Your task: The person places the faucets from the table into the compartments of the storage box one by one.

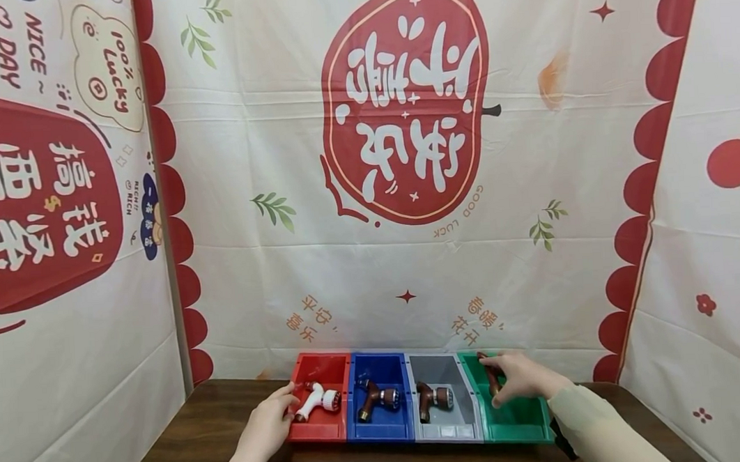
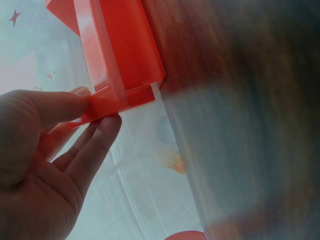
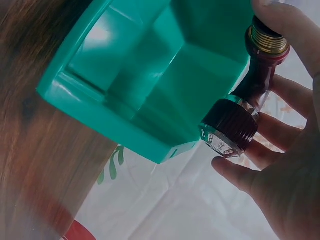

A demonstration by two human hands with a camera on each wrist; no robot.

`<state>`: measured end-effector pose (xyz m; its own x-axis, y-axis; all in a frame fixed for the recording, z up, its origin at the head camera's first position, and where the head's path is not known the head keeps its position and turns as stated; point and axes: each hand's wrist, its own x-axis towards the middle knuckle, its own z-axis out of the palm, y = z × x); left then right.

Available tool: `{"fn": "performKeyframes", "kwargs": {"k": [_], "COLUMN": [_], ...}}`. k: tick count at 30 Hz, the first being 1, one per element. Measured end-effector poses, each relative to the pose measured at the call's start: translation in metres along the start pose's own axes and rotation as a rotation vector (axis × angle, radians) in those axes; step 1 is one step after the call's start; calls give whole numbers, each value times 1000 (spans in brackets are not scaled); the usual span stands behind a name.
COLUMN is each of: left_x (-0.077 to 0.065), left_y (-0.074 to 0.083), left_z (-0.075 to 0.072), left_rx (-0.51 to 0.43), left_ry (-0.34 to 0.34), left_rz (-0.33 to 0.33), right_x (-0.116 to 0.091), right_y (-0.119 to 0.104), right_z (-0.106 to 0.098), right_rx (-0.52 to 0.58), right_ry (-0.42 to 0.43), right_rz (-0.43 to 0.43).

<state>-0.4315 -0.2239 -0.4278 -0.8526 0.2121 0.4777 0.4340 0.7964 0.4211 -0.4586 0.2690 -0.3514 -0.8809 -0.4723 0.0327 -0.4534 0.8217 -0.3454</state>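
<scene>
My left hand (image 1: 267, 425) pinches the outer rim of the red bin (image 1: 330, 432), its thumb and fingertips on either side of the edge in the left wrist view. A white faucet (image 1: 318, 400) lies inside that bin. Over the green bin (image 1: 523, 422) at the row's right end, my right hand (image 1: 523, 376) grips a dark brown faucet (image 3: 257, 82). The right wrist view shows its brass-threaded end by the thumb and its ribbed knob (image 3: 230, 125) near the fingers. Part of this faucet is hidden behind the hand in the head view.
Between the red and green bins stand a blue bin (image 1: 380, 433) with a brown faucet (image 1: 373, 402) and a grey bin (image 1: 440, 365) with another brown faucet (image 1: 425, 400). The joined bins sit on a wooden table (image 1: 198, 435), close to a printed cloth backdrop (image 1: 360, 280).
</scene>
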Motion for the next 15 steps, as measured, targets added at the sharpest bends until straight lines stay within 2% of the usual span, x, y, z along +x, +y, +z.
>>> {"fn": "performKeyframes", "kwargs": {"k": [3,10,15], "left_x": [0,0,0], "left_y": [0,0,0], "left_z": [0,0,1], "left_rx": [3,-11,-8], "left_ry": [-3,-10,-4], "left_rz": [-1,-7,-5], "right_x": [0,4,6], "right_y": [-1,-4,-2], "right_z": [1,4,6], "right_rx": [7,-19,-16], "right_ry": [-7,-3,0], "right_rz": [7,86,60]}}
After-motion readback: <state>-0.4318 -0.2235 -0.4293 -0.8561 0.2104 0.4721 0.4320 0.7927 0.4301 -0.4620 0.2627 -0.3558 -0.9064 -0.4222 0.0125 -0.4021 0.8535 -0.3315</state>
